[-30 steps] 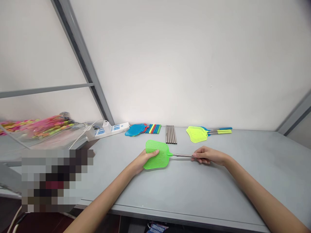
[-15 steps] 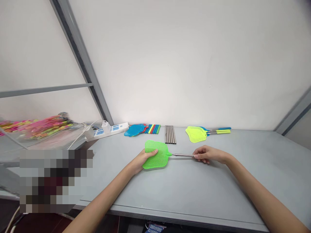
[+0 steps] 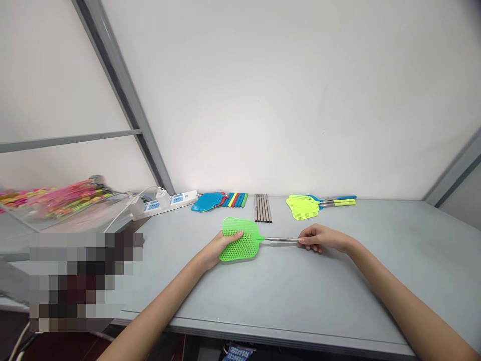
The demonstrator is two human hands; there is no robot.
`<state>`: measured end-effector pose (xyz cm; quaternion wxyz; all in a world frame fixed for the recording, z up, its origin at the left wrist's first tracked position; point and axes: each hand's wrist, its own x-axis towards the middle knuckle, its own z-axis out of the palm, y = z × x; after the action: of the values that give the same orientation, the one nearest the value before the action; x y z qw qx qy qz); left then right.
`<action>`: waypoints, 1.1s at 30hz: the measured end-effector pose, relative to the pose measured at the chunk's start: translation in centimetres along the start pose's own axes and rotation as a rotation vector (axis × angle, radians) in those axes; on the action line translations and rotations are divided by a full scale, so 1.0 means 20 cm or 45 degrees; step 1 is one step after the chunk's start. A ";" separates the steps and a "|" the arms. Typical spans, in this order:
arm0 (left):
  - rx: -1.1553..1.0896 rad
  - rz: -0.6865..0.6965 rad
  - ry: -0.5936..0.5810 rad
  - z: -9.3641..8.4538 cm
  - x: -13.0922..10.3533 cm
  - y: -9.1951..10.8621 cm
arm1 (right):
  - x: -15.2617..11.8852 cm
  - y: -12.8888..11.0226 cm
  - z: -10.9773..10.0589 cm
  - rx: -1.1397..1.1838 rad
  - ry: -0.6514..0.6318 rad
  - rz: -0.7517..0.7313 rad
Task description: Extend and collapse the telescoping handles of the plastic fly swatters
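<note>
A bright green fly swatter head (image 3: 242, 241) with a perforated face lies across my left hand (image 3: 217, 250), which is closed on its left edge, thumb on top. From the head's neck a thin metal rod (image 3: 281, 239) runs to the right. My right hand (image 3: 323, 237) pinches the rod's far end between thumb and fingers; the tip is hidden there. Behind, in a row, lie several loose metal tubes (image 3: 263, 208), several coloured handle grips (image 3: 235, 199) and a stack of swatter heads with a blue one (image 3: 206, 201) on top.
To the back right lie several swatters with handles, a yellow one (image 3: 303, 207) uppermost. A white power strip (image 3: 175, 201) with plugs stands at the back left. Bagged colourful items (image 3: 75, 198) lie farther left, beside a grey metal frame (image 3: 128, 95). The grey table (image 3: 293, 296) ends at a front edge.
Almost nothing differs. Both hands keep their hold on the green swatter, and the whole view has shifted very slightly.
</note>
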<state>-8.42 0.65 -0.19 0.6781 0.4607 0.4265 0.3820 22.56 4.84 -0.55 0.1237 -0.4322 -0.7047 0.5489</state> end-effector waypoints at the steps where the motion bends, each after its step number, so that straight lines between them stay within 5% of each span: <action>1: -0.001 -0.003 0.007 0.00 0.00 0.00 | 0.00 0.00 0.00 -0.005 0.015 -0.011; 33: 0.004 0.009 -0.029 0.02 0.00 0.00 | 0.00 -0.01 0.01 0.118 0.068 -0.044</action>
<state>-8.16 0.51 -0.08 0.6808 0.4676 0.4179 0.3784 22.40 4.66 -0.38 0.1718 -0.4282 -0.6823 0.5671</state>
